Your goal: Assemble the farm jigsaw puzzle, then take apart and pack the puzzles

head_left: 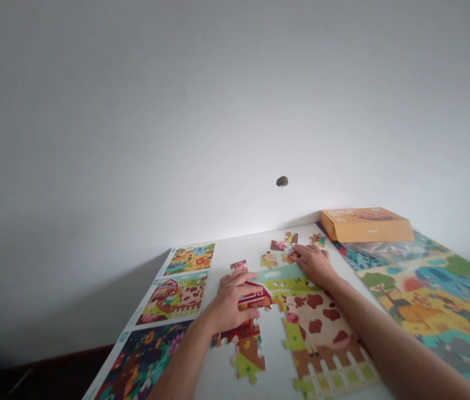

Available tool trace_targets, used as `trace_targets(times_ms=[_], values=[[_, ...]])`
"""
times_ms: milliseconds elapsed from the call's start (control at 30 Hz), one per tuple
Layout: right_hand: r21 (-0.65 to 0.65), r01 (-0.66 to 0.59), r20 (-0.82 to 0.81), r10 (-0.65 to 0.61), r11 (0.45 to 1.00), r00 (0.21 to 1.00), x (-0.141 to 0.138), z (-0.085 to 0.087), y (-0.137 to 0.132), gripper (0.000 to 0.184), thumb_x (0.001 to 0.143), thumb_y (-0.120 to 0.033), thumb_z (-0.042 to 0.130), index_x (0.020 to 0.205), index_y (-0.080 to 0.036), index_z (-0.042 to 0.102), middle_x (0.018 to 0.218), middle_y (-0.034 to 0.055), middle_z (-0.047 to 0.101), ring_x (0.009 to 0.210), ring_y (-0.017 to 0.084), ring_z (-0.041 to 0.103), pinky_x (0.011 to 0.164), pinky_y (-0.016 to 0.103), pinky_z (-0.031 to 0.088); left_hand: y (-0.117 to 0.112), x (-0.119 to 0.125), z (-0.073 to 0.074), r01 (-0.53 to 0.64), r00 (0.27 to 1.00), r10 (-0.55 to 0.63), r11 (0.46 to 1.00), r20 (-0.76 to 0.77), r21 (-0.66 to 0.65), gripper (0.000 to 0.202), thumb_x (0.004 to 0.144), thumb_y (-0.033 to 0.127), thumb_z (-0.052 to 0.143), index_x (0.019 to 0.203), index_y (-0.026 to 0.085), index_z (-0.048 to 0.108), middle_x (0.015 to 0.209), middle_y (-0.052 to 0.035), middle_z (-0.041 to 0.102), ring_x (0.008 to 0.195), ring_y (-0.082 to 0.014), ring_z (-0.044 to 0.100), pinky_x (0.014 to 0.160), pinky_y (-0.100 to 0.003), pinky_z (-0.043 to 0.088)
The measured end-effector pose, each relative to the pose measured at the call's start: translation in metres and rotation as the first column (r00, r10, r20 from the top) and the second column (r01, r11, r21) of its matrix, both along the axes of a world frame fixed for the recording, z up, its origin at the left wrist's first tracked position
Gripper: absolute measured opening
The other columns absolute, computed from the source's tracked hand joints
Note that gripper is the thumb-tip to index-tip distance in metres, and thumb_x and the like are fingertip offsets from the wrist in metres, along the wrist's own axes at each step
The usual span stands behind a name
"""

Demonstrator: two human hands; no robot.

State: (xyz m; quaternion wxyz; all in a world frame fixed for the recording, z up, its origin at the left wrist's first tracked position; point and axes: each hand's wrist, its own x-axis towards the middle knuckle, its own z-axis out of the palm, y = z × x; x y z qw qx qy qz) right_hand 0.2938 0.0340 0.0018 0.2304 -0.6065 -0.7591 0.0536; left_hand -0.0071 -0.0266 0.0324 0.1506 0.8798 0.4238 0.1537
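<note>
A partly assembled jigsaw puzzle of a farm lies on the white table, with a spotted cow, a white fence and a red barn. A gap of bare table runs between the cow part and the lower barn part. My left hand rests with spread fingers on the barn section. My right hand reaches to the far edge of the puzzle, its fingertips closed at a small puzzle piece. Loose puzzle pieces lie around those fingertips. Another piece sits just beyond my left hand.
A picture sheet with several printed scenes lies along the left edge. At the right is an assembled animal puzzle. An orange box and a clear plastic bag stand at the back right, near the white wall.
</note>
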Motion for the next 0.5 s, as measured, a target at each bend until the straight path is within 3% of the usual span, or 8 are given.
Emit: trace_targets(times_ms=[200, 500], values=[[-0.002, -0.015, 0.008, 0.015, 1.000, 1.000, -0.0005, 0.0014, -0.0003, 0.032, 0.093, -0.034, 0.044, 0.117, -0.027, 0.064, 0.123, 0.0077, 0.063, 0.111, 0.028, 0.050, 0.091, 0.044, 0.033, -0.0005, -0.0006, 0.0004, 0.004, 1.000, -0.004, 1.000, 0.004, 0.009, 0.050, 0.071, 0.046, 0.076, 0.119, 0.033, 0.066, 0.140, -0.0049, 0.052, 0.132, -0.0307, 0.041, 0.110, -0.049, 0.027], [0.009, 0.040, 0.005, -0.040, 0.999, 0.999, -0.0008, -0.0076, 0.0056, 0.035, 0.091, -0.033, 0.050, 0.124, -0.028, 0.060, 0.113, 0.0104, 0.061, 0.109, 0.029, 0.048, 0.089, 0.042, 0.032, 0.0004, -0.0013, -0.0010, 0.003, 1.000, -0.003, 1.000, 0.009, 0.005, 0.048, 0.071, 0.046, 0.076, 0.117, 0.034, 0.067, 0.140, -0.0040, 0.052, 0.133, -0.0312, 0.040, 0.111, -0.049, 0.027]])
